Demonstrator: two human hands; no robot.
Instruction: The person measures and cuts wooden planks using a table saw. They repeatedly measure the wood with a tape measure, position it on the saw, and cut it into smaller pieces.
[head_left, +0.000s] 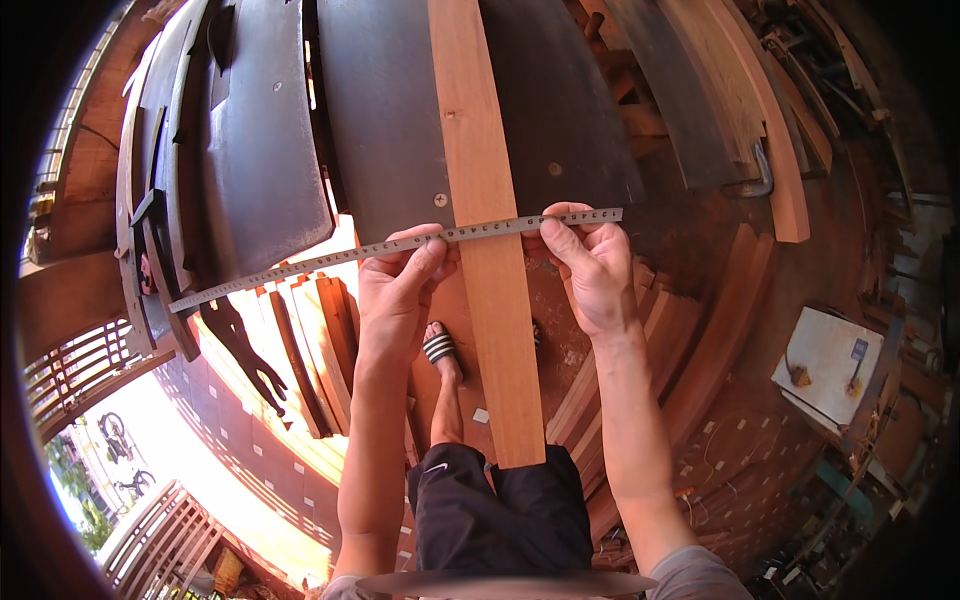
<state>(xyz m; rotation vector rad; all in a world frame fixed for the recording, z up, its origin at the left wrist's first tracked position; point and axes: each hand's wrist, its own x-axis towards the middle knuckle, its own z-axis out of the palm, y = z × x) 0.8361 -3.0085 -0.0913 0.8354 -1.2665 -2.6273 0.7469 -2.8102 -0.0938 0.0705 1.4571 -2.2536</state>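
Reddish floor (740, 430) is seen below, scattered with pale chips. Above it, a dark bench top (385, 120) is set with round screw heads. Over the bench top a long pale-brown board (478, 130) is laid lengthwise, its near end brought up to the dark shorts (500, 515) of the wearer. Stacked planks (655, 345) are noted low on the right, more timber being stood in bright light at left. A long metal ruler (482, 231) is held crosswise over the board, just off the bench's near edge; its left end is carried well out past the board, its right end only a little way. Whether the board's face is pressed by it cannot be told. Left of the board, the ruler is pinched by the left hand (398, 290), thumb set on the marked face, fingers curled beneath. Close to the ruler's right end it is gripped likewise by the right hand (597, 272), thumb bent over the face. A white panel (828, 365) is placed far right. A bent metal bar (762, 172) is seen beside the upper-right timber. A striped sandal (438, 347) is worn below.
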